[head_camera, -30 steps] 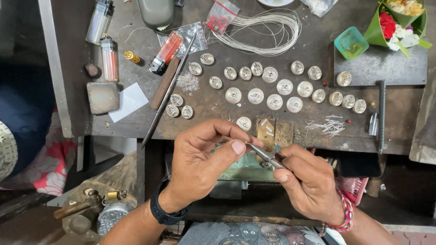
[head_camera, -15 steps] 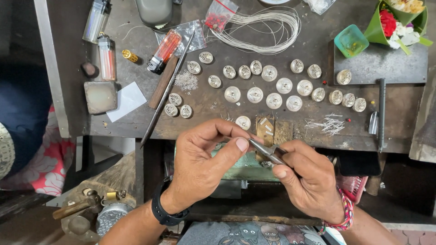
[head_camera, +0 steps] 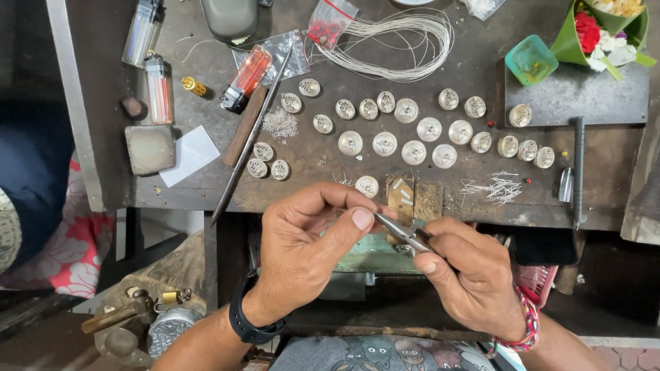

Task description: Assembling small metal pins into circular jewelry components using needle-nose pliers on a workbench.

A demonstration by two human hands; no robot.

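Note:
My right hand (head_camera: 474,278) grips slim metal pliers (head_camera: 402,232) whose tips point up-left at my left hand. My left hand (head_camera: 306,247) pinches something tiny between thumb and forefinger right at the plier tips; the piece itself is too small to make out. Both hands hover just in front of the workbench's near edge (head_camera: 330,203). On the bench just beyond them lies a round silver disc (head_camera: 366,186) beside a worn wooden bench pin (head_camera: 401,194).
Several round silver ornaments (head_camera: 414,152) lie in rows across the bench. A coil of silver wire (head_camera: 399,38), short wire bits (head_camera: 498,187), a long metal rod (head_camera: 251,134), lighters (head_camera: 159,88), a teal cup (head_camera: 531,60) and a flower offering (head_camera: 605,27) surround them.
The hands shifted slightly; the plier tips stay pressed at my left thumb and forefinger, with the left fingers closing tighter around the small piece.

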